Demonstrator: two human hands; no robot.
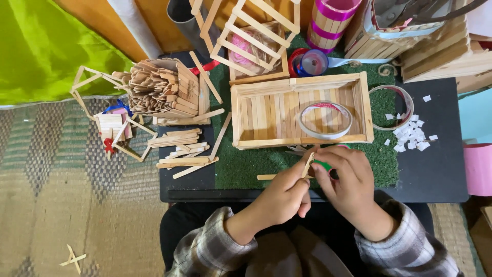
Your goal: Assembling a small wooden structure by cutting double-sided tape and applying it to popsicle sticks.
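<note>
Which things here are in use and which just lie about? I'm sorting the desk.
In use: left hand and right hand holding a wooden stick; green tape roll.
Lying about: stick tray, tape ring, paper scraps, loose sticks.

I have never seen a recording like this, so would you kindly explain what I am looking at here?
There is no machine: a camera on a person's head looks down at their own two hands. The left hand and right hand together pinch a flat wooden stick; the right also holds something green. On the green mat stands a stick-built tray with a tape ring inside. Loose sticks lie to the left, white paper scraps to the right.
</note>
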